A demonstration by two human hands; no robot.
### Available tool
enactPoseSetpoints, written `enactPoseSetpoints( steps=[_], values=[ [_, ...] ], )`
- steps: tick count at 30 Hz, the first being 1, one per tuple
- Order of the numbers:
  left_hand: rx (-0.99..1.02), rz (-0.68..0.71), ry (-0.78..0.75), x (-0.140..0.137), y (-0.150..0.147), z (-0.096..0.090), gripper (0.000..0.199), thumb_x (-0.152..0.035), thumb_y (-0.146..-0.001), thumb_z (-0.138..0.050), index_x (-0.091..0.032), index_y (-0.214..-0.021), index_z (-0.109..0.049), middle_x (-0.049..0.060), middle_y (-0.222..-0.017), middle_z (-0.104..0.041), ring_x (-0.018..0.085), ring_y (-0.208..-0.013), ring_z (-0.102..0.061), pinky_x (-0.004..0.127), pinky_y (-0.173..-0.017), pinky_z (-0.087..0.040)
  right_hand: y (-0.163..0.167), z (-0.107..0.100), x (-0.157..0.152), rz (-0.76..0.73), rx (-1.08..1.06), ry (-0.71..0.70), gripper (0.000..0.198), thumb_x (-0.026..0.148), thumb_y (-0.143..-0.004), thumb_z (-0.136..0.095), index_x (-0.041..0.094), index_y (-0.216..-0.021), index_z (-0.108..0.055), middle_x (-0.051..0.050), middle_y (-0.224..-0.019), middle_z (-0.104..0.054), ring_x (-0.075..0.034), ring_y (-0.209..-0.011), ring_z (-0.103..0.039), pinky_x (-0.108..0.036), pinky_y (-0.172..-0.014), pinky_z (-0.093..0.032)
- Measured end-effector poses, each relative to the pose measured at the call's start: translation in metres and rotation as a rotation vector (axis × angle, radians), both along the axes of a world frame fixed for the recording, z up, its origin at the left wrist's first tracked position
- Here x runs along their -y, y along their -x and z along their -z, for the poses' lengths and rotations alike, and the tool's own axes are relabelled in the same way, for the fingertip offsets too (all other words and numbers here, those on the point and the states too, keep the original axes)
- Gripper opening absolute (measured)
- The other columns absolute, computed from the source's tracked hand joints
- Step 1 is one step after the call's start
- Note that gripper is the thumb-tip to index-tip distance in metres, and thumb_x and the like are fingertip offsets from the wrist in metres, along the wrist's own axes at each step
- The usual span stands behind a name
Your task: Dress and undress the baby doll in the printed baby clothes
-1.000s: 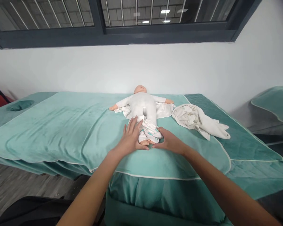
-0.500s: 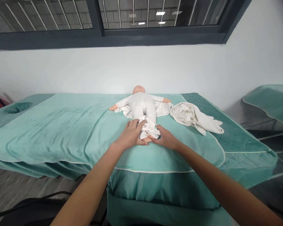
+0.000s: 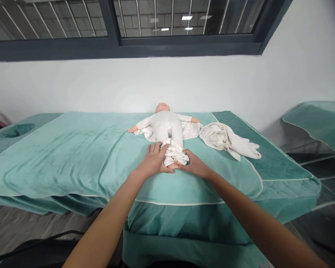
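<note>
A baby doll (image 3: 163, 121) with a white cloth body lies on its back, head toward the wall and arms spread. White printed baby pants (image 3: 173, 148) are bunched round its lower legs, with the feet showing at the near end. My left hand (image 3: 154, 159) grips the pants and leg from the left side, thumb near the feet. From the right, my right hand (image 3: 195, 163) has its fingers closed on the pants' edge beside the other foot. Beneath the doll's arms and back lies a spread white printed garment (image 3: 190, 130).
A crumpled white cloth (image 3: 216, 136) and a white glove-shaped piece (image 3: 247, 147) lie to the doll's right. The green-covered bed (image 3: 72, 149) has a face hole at the left end. A white wall (image 3: 114, 83) and barred window stand behind.
The camera view has shifted slightly. Both hands stay at the bunched pants, with hardly any movement against the doll's legs.
</note>
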State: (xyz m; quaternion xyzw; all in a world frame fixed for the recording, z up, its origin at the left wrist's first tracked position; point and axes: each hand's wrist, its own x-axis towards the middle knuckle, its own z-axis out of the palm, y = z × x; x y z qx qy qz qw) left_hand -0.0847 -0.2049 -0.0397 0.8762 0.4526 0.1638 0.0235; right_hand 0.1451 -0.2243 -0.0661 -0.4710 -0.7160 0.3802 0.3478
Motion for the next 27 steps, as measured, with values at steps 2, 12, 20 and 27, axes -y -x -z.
enactPoseSetpoints(
  steps=[2, 12, 20, 27],
  values=[
    [0.030, 0.018, -0.007, 0.002, 0.000, 0.001, 0.115, -0.063, -0.050, -0.086, -0.015, -0.143, -0.039, 0.023, -0.137, -0.043, 0.041, -0.128, -0.043, 0.056, -0.107, -0.035, -0.001, 0.001, 0.000, -0.012, -0.022, 0.001, 0.052, 0.050, -0.072, -0.075, 0.020, -0.108, -0.051, -0.005, -0.104, -0.063, -0.024, -0.097, -0.060, -0.034, -0.079, -0.048],
    [0.105, -0.110, -0.026, 0.034, -0.010, 0.007, 0.044, -0.044, -0.086, -0.062, -0.020, -0.121, -0.050, 0.010, -0.116, -0.066, 0.029, -0.111, -0.061, 0.042, -0.092, -0.044, -0.001, 0.004, 0.005, 0.157, 0.158, -0.096, 0.037, 0.054, -0.073, -0.068, 0.023, -0.085, -0.051, 0.001, -0.078, -0.059, -0.019, -0.073, -0.055, -0.029, -0.065, -0.040],
    [0.185, -0.374, 0.156, 0.065, -0.006, -0.003, 0.049, -0.036, -0.088, -0.059, -0.025, -0.134, -0.045, 0.007, -0.110, -0.074, 0.029, -0.094, -0.071, 0.036, -0.078, -0.047, -0.011, -0.030, 0.027, 0.109, 0.313, -0.003, 0.020, 0.037, -0.072, -0.063, 0.023, -0.075, -0.049, 0.003, -0.069, -0.054, -0.017, -0.067, -0.049, -0.028, -0.061, -0.034],
    [0.235, -0.208, 0.311, 0.073, 0.020, -0.039, 0.036, -0.034, -0.082, -0.061, -0.027, -0.117, -0.060, 0.003, -0.100, -0.074, 0.026, -0.090, -0.068, 0.029, -0.068, -0.045, -0.019, -0.080, 0.049, -0.199, 0.271, 0.119, 0.033, 0.052, -0.073, -0.072, 0.022, -0.085, -0.063, 0.000, -0.081, -0.062, -0.019, -0.073, -0.054, -0.028, -0.062, -0.039]
  ],
)
